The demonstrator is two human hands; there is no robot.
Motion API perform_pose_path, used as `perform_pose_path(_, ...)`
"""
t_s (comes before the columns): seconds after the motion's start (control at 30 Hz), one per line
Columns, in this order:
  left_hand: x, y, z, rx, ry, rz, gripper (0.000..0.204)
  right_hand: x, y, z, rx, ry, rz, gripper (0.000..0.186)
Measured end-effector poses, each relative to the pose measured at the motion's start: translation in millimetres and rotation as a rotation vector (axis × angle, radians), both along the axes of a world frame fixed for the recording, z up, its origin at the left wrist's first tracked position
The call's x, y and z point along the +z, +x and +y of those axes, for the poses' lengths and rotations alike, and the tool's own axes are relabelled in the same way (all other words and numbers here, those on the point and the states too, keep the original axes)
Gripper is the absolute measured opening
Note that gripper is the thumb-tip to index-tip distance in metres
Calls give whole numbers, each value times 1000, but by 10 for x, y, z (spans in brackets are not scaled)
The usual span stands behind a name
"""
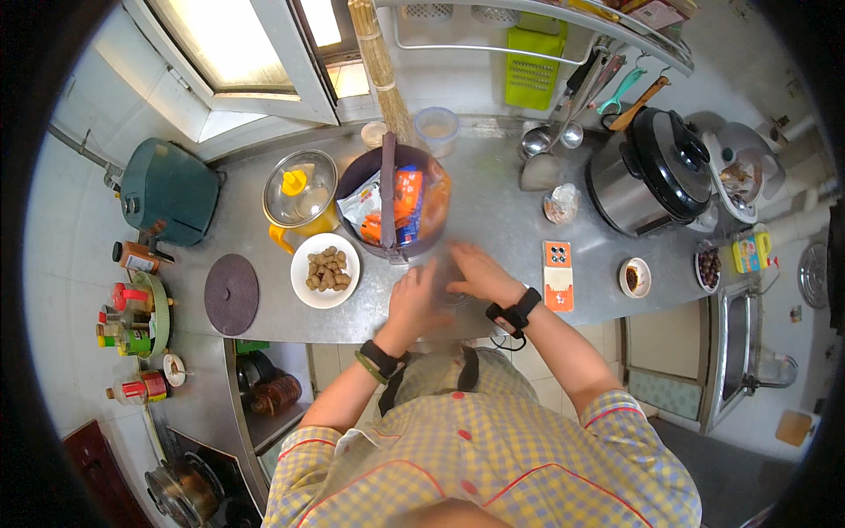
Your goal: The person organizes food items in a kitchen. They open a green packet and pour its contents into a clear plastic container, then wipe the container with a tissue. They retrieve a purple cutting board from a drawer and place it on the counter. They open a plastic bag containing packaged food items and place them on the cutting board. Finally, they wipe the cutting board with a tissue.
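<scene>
Both of my hands are over the steel counter, in front of a dark purple basket [391,251]. Motion blurs my left hand [414,304], so its fingers are hard to read. My right hand [482,275] is to its right, thumb spread away from the fingers and nothing plainly held. A faint, clear round shape shows between the hands; I cannot make out what it is. Packets [407,207] in orange, blue and white fill the basket under its upright handle. Left of my hands sits a white plate [302,290] of brown, peanut-like pieces [327,269].
A yellow pot [324,217] with a glass lid stands behind the plate, and a round purple mat [231,295] lies farther left. To the right are an orange-and-white packet [558,275], a small bowl [635,278] of dark bits and a large electric cooker [647,172].
</scene>
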State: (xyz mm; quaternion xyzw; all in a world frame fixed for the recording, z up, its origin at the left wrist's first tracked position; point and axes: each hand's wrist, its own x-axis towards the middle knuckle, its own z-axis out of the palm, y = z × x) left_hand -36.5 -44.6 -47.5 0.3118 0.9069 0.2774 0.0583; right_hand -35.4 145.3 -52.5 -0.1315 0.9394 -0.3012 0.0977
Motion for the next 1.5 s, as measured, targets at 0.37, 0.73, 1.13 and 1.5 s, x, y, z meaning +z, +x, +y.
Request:
perform_pose_path(0.37, -238, 123, 4, 29, 91, 60, 99, -39, 138, -8, 30, -36, -64, 107)
perform_pose_path(0.73, -392, 94, -55, -45, 196, 16, 94, 5, 408, -16, -18, -72, 61, 112)
perform_pose_path(1.13, -143, -49, -323, 8, 170, -44, 45, 337, -987, 627, -697, 169, -47, 120)
perform_pose_path(1.5, -132, 101, -739, 177, 175, -167, 38, -159, -2182, 887, -1043, 88, 50, 114)
